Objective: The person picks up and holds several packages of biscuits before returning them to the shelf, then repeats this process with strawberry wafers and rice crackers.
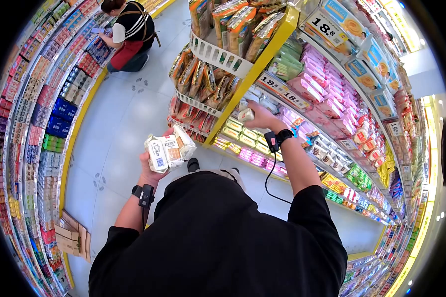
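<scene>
My left hand (150,171) is closed around several white packets (168,152) with brown and blue print, held side by side over the aisle floor. My right hand (263,117) reaches into a low shelf at the end of the display unit. Its fingers are wrapped round a small white packet (246,115), whose print is too small to read. More pale packets (266,103) lie in the shelf just behind that hand. Below it sit rows of yellow-green packs (255,141). Pink packs (309,89) fill the shelf above, over the price labels (282,90).
White wire-style baskets (220,57) of bagged snacks hang at the shelf end, beside a yellow upright (252,74). Another person (131,34) crouches by the left shelving with a phone. Flattened cardboard (73,237) leans low at left. A black cable (267,180) hangs from my right wrist.
</scene>
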Demonstrator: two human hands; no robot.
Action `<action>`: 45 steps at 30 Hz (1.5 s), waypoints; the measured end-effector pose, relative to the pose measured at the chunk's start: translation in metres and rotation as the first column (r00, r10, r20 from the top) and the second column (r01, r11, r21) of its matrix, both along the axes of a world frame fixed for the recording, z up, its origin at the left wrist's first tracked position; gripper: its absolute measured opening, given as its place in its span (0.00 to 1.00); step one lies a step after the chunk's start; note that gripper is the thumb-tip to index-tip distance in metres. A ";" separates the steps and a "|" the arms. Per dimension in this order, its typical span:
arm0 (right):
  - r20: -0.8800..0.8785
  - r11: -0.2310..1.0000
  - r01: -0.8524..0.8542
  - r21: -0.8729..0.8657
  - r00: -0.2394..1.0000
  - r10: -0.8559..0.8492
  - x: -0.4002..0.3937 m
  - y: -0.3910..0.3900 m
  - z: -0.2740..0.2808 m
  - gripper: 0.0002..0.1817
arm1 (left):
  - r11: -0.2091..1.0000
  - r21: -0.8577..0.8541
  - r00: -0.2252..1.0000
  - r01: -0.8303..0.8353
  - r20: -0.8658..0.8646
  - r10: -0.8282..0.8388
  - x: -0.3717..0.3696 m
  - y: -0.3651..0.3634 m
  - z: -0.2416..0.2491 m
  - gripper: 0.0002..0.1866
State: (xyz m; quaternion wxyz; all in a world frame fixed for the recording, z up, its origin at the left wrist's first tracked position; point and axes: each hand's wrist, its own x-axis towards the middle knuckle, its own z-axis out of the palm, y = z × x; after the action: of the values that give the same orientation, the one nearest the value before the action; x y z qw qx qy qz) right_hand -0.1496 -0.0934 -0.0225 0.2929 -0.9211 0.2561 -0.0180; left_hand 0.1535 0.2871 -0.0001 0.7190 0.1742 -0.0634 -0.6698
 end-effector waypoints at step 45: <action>0.311 0.496 0.762 0.417 0.393 -0.865 -0.158 0.106 -0.015 0.25 | 0.934 0.006 0.934 0.357 -0.003 -0.357 -0.061 -0.146 0.006 0.52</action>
State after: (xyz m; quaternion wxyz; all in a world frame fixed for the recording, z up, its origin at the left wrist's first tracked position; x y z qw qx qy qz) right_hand -0.3079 0.0130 -0.0380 0.3933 -0.6019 0.5933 -0.3620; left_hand 0.0925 0.1416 0.0059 0.5851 0.1617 -0.0911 -0.7894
